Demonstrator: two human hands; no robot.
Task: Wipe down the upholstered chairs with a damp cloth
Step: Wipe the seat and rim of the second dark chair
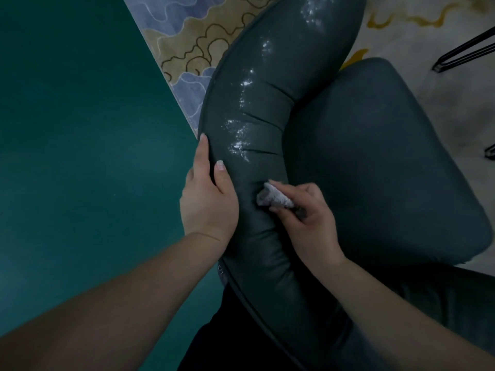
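1. Where the curved backrest (257, 135) of the dark teal upholstered chair (375, 162) bends toward the camera, the right hand (305, 220) presses a small bunched cloth (276, 199) against the padding, just beside a stitched crease.
2. The right hand is curled round the cloth: thumb and fingertips pinch it, and its pale, crumpled end pokes out toward the left hand (209, 199).
3. The left hand lies just beside the cloth, apart from it, and grips the outer edge of the backrest; its thumb rests on the top face of the padding, while the fingers wrap over the piped rim and out of sight behind it.
4. Up the backrest, beyond both hands, bright wet patches (241, 140) glisten along the padding in a broken line toward the top of the view.
5. The seat cushion (388, 170) lies to the right of the backrest, below the right hand's side, matte and dark.
6. To the left of the chair runs plain green floor (80, 156); a patterned rug (192, 41) in blue, tan and cream shows beyond the backrest and continues pale on the far right.
7. Thin black metal legs (466, 53) of another piece of furniture stand on the rug at the upper right, well apart from both hands.
8. Both bare forearms reach in from the bottom of the view.
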